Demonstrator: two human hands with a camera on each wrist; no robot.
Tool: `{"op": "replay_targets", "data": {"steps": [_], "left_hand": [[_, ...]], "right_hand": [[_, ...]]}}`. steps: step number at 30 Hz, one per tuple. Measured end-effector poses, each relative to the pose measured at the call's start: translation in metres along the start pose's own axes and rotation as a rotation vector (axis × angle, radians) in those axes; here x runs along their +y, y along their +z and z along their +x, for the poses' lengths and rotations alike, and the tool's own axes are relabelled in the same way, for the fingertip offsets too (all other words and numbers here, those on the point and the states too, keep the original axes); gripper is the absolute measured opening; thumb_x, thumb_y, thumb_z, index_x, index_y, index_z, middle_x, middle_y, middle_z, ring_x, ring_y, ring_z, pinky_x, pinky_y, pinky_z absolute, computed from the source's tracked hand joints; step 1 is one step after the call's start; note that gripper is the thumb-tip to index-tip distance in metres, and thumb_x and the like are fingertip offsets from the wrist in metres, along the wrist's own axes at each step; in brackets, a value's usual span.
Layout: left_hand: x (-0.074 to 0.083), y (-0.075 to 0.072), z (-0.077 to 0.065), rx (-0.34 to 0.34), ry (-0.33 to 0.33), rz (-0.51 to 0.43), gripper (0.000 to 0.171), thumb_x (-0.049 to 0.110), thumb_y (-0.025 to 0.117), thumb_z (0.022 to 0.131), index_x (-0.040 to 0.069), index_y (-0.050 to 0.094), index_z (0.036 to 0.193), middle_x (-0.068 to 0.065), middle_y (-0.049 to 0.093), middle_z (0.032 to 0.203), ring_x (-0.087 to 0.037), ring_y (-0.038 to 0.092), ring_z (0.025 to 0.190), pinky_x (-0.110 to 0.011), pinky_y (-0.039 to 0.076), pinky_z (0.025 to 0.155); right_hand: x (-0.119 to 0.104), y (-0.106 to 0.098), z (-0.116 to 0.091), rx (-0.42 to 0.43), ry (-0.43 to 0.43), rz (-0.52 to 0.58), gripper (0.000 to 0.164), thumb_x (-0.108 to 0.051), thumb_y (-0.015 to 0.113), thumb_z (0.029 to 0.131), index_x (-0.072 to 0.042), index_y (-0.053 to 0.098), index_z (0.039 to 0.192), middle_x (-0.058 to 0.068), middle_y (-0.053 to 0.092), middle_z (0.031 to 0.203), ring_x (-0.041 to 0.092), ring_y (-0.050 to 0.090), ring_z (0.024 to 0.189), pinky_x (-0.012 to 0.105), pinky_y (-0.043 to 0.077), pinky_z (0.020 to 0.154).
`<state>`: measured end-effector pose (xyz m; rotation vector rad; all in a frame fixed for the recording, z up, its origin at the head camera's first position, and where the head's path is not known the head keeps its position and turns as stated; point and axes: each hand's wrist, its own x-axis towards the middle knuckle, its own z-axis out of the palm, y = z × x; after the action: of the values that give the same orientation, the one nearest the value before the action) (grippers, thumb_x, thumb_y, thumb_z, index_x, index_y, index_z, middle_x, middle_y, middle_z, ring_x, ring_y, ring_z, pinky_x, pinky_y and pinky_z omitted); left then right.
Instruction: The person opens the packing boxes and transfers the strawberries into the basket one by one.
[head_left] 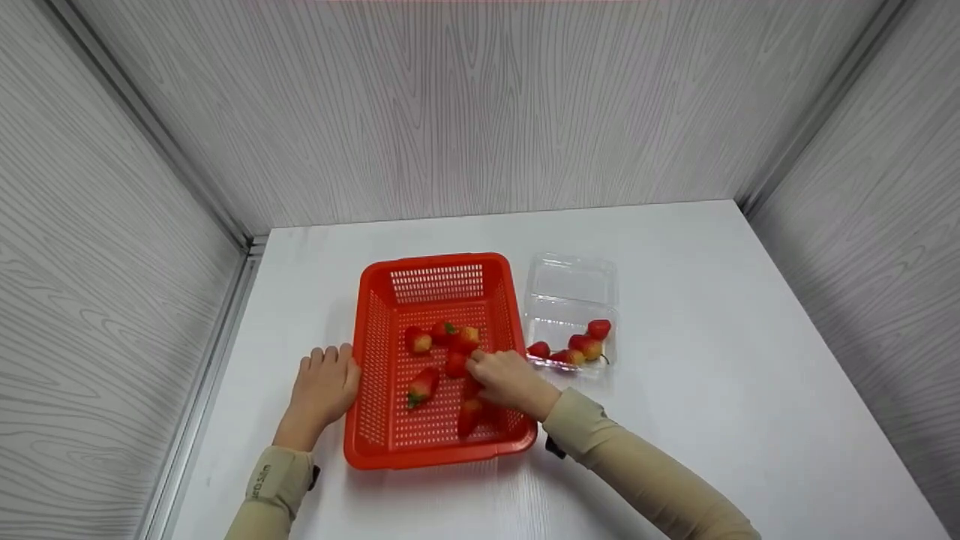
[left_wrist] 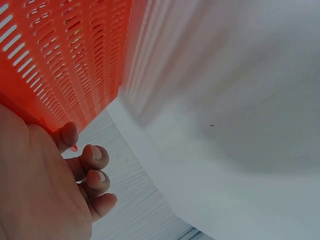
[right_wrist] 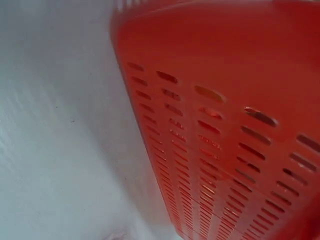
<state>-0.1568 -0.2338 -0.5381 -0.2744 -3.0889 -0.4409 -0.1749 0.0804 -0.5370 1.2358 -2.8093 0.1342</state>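
Observation:
A red plastic basket (head_left: pixel 367 307) with slotted walls holds several red and yellowish strawberries (head_left: pixel 424 384). My left hand (head_left: pixel 322 382) holds the basket's left rim, the thumb along its top. In the left wrist view, the left hand's fingers (left_wrist: pixel 95 155) curl loosely outside the wall. Inside the basket, toward its right side, my right hand (head_left: pixel 514 381) pinches a strawberry (head_left: pixel 457 364) with bent fingers; the hand partly covers the fruit near it. The right wrist view shows the basket's outer wall (right_wrist: pixel 200 40), and the right hand is hidden there.
To the right of the basket lies an open clear plastic clamshell box (head_left: pixel 551 330), its lid folded back. Several strawberries (head_left: pixel 589 346) lie along its front and right side. Both stand on a white table (head_left: pixel 720 360) enclosed by grey wood-grain panels (head_left: pixel 465 112).

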Motion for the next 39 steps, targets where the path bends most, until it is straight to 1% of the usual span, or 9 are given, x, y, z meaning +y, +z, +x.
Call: {"op": "replay_targets", "data": {"steps": [2,5,10,14,19,23,30,35,39], "left_hand": [[0.000,0.000,0.000,-0.004,-0.003,-0.004,0.022,0.021,0.033,0.102,0.004,0.045,0.098,-0.012,0.043,0.084,-0.032,0.036,0.081,-0.046,0.029,0.074],[0.000,0.001,0.001,-0.017,-0.010,-0.007,0.022,0.022,0.033,0.103,0.004,0.046,0.099,-0.013,0.043,0.086,-0.032,0.037,0.083,-0.046,0.029,0.075],[-0.001,0.002,0.002,-0.025,-0.007,-0.004,0.023,0.022,0.032,0.103,0.004,0.046,0.101,-0.013,0.044,0.087,-0.032,0.038,0.084,-0.047,0.030,0.076],[-0.001,0.001,0.002,-0.023,-0.001,0.000,0.024,0.022,0.031,0.104,0.003,0.046,0.101,-0.013,0.044,0.087,-0.032,0.038,0.084,-0.048,0.031,0.076],[0.000,0.001,0.002,-0.017,0.002,0.002,0.023,0.021,0.032,0.103,0.003,0.046,0.101,-0.013,0.044,0.087,-0.032,0.038,0.084,-0.048,0.031,0.076],[0.000,0.000,0.000,-0.013,0.002,-0.005,0.022,0.021,0.033,0.103,0.003,0.046,0.101,-0.013,0.044,0.086,-0.032,0.038,0.083,-0.047,0.031,0.075],[0.000,0.002,-0.001,-0.001,-0.012,-0.002,0.022,0.021,0.035,0.102,0.003,0.048,0.098,-0.012,0.044,0.083,-0.032,0.039,0.081,-0.046,0.032,0.074],[0.000,0.003,0.001,-0.008,-0.020,-0.013,0.023,0.021,0.035,0.102,0.003,0.048,0.100,-0.012,0.044,0.084,-0.032,0.038,0.082,-0.046,0.031,0.074],[0.001,0.003,0.003,-0.015,-0.019,-0.020,0.022,0.022,0.034,0.102,0.004,0.047,0.099,-0.012,0.043,0.084,-0.032,0.038,0.082,-0.046,0.030,0.075]], "right_hand": [[-0.002,0.002,-0.001,0.002,-0.021,-0.068,0.016,-0.018,0.080,0.079,-0.011,0.069,0.090,0.003,0.067,0.086,0.018,0.062,0.065,0.032,0.050,0.057],[-0.004,0.005,-0.001,-0.013,-0.045,-0.129,0.009,-0.013,0.078,0.077,-0.014,0.070,0.083,0.000,0.068,0.079,0.017,0.058,0.059,0.031,0.047,0.053],[-0.008,0.007,0.001,-0.101,-0.056,-0.188,0.010,-0.011,0.077,0.075,-0.016,0.070,0.079,-0.002,0.067,0.073,0.016,0.055,0.057,0.031,0.044,0.052],[-0.010,0.007,0.005,-0.143,-0.028,-0.154,0.010,-0.011,0.077,0.078,-0.015,0.071,0.084,-0.001,0.067,0.077,0.016,0.059,0.062,0.031,0.049,0.055],[-0.010,0.009,0.008,-0.141,-0.015,-0.067,0.013,-0.009,0.077,0.081,-0.011,0.071,0.092,0.002,0.068,0.083,0.018,0.064,0.071,0.030,0.053,0.063],[-0.010,0.010,0.008,-0.148,-0.016,-0.038,0.014,-0.010,0.077,0.081,-0.010,0.071,0.094,0.003,0.069,0.086,0.019,0.066,0.075,0.030,0.054,0.067],[-0.011,0.013,0.006,-0.145,-0.002,-0.012,0.015,-0.008,0.080,0.078,-0.012,0.072,0.089,0.002,0.069,0.085,0.018,0.065,0.075,0.030,0.053,0.065],[-0.010,0.013,0.006,-0.146,0.012,0.030,0.016,-0.006,0.079,0.078,-0.011,0.073,0.093,0.003,0.070,0.088,0.019,0.066,0.077,0.030,0.054,0.068],[-0.008,0.012,0.006,-0.162,0.027,0.038,0.017,-0.004,0.078,0.079,-0.011,0.073,0.094,0.003,0.070,0.090,0.019,0.066,0.079,0.030,0.054,0.069]]}}
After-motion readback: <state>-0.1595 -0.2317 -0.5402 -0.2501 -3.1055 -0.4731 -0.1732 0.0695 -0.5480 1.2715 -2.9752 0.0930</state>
